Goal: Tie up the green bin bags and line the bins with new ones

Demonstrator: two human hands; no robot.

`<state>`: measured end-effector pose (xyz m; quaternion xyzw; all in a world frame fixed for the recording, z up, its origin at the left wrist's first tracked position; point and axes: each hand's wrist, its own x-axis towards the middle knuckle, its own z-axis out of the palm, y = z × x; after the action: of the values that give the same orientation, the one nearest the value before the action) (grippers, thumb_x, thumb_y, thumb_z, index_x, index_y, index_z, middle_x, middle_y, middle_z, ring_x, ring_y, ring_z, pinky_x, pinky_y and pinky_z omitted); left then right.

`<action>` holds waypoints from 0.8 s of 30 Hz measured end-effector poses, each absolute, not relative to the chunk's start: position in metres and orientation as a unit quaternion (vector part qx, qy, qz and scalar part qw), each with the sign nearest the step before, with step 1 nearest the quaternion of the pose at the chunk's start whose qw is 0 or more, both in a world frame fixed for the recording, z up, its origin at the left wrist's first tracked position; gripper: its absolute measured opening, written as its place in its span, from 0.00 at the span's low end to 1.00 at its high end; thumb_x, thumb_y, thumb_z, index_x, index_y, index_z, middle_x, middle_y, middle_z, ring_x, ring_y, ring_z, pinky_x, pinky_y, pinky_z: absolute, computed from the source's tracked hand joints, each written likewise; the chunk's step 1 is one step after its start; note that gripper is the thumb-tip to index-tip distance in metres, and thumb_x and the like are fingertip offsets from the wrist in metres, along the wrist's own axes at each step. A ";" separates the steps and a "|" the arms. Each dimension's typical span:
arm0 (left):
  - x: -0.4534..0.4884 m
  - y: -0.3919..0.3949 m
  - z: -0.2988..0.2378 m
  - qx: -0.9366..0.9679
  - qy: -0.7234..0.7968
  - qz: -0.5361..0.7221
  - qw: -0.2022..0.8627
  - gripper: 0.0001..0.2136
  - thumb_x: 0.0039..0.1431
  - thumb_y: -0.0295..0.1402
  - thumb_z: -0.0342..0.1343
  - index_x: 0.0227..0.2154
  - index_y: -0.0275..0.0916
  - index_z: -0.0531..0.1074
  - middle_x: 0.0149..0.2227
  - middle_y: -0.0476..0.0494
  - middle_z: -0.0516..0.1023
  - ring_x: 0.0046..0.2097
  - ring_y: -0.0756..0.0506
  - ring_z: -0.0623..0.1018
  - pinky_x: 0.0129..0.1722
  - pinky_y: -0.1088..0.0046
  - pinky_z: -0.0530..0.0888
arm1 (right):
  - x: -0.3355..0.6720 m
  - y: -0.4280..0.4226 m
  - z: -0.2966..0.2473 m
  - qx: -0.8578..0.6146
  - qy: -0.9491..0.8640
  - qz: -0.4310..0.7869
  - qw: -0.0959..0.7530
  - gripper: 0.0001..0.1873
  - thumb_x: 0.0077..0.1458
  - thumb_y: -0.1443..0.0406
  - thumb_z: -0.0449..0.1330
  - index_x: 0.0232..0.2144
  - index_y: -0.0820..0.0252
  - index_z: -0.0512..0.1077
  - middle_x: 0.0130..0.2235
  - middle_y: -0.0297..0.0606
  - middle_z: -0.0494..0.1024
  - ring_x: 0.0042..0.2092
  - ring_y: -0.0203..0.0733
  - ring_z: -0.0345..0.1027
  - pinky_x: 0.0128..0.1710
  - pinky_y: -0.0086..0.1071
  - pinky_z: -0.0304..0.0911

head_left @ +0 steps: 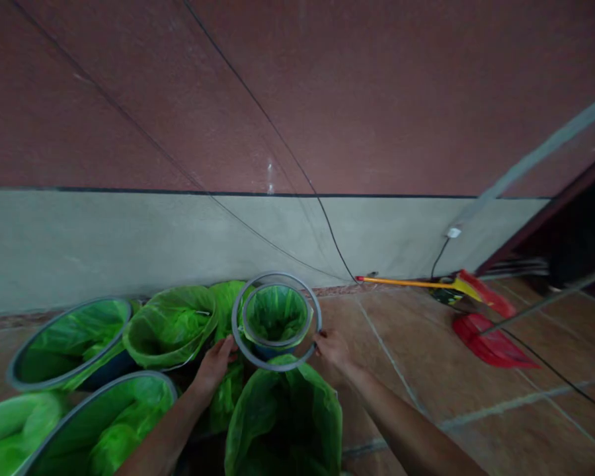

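A grey plastic ring [262,363] is held level between my two hands. My left hand [217,362] pinches its left side, and my right hand [331,346] pinches its right side. Seen through the ring is a small bin [276,311] lined with a green bag, with a grey ring around its mouth. Closer to me stands a larger bin [283,423] draped with a green bag, its mouth open and no grey ring showing on it. The ring's near edge overlaps the back of this bag in view; whether they touch I cannot tell.
Several green-lined bins stand at left, including a grey-rimmed one [69,344] and one without a ring [171,327]. A red dustpan [488,340] and an orange-handled tool [406,282] lie at right on the tiled floor [396,403]. Black cables [277,132] hang along the wall.
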<state>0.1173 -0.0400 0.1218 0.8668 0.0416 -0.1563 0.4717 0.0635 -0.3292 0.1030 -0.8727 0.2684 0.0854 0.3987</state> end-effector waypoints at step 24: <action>0.044 -0.058 0.106 0.965 0.020 -0.202 0.167 0.15 0.64 0.35 0.44 0.44 0.36 0.73 0.39 0.39 0.81 0.45 0.44 0.79 0.40 0.74 0.72 | -0.024 -0.334 0.062 -0.941 0.185 0.169 0.226 0.18 0.59 0.59 0.52 0.46 0.61 0.74 0.42 0.49 0.80 0.43 0.48 0.74 0.40 0.35 0.66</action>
<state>0.0436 -0.0584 0.1059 0.9648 0.0199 -0.2024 0.1670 -0.0241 -0.3343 0.0622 -0.9413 0.1849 0.1691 0.2261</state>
